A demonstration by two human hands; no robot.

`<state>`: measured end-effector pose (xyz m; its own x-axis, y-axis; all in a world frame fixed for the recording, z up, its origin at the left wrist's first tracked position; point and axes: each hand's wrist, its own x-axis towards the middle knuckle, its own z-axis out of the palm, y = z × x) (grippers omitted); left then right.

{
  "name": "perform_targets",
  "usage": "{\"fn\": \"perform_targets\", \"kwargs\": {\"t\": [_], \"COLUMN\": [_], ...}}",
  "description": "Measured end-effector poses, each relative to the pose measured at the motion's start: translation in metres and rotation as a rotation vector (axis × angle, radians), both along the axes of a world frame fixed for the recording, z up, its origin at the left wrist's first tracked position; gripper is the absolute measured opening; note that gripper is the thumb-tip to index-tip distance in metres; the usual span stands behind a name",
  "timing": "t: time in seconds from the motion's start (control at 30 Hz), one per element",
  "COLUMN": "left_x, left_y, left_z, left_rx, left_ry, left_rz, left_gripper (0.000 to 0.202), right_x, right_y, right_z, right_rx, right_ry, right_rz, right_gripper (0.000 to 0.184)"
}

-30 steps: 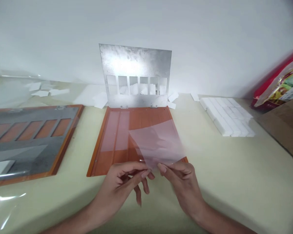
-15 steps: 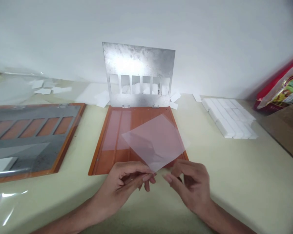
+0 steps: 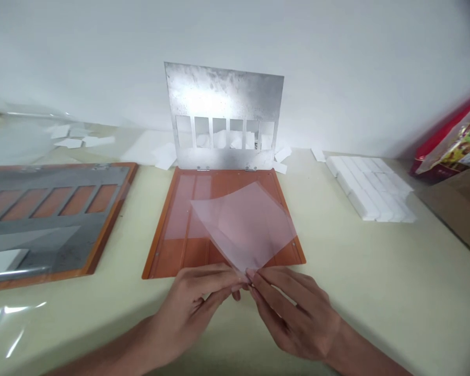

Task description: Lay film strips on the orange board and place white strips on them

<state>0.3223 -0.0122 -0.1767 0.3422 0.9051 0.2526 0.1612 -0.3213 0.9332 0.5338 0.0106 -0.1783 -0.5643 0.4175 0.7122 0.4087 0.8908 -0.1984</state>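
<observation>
From here I see the left hand (image 3: 198, 297) and right hand (image 3: 297, 308) pinching the near corner of a translucent sheet (image 3: 246, 224), which extends over the orange board (image 3: 196, 253) on the bench (image 3: 360, 292), before an upright metal plate (image 3: 223, 96).

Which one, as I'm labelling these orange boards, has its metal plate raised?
The right orange board, behind the held sheet: its metal plate stands upright; the plate on the left board lies flat.
</observation>
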Motion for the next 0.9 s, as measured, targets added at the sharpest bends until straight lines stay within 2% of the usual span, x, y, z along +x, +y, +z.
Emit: {"fn": "perform_targets", "kwargs": {"t": [0.27,0.5,0.63,0.77,0.9], "left_x": [0.002,0.002,0.001,0.000,-0.002], "left_y": [-0.004,-0.001,-0.001,-0.001,0.002], "left_z": [-0.003,0.000,-0.002,-0.002,-0.001], "left_rx": [0.036,-0.047,-0.168,-0.343,-0.549], "left_ry": [0.127,0.126,0.137,0.099,0.044], "left_rz": [0.010,0.017,0.017,-0.017,-0.058], "left_gripper": [0.026,0.020,0.018,0.022,0.024], "right_x": [0.000,-0.001,0.003,0.014,0.027], "right_y": [-0.002,0.005,0.013,0.024,0.040], "right_z": [-0.002,-0.003,0.000,0.003,0.001], "right_rx": [0.016,-0.203,-0.271,-0.428,-0.617], "right_ry": [-0.075,0.078,0.163,0.215,0.301], "right_rz": [0.028,0.017,-0.052,-0.147,-0.234], "right_gripper": [0.027,0.022,0.016,0.012,0.015]}}
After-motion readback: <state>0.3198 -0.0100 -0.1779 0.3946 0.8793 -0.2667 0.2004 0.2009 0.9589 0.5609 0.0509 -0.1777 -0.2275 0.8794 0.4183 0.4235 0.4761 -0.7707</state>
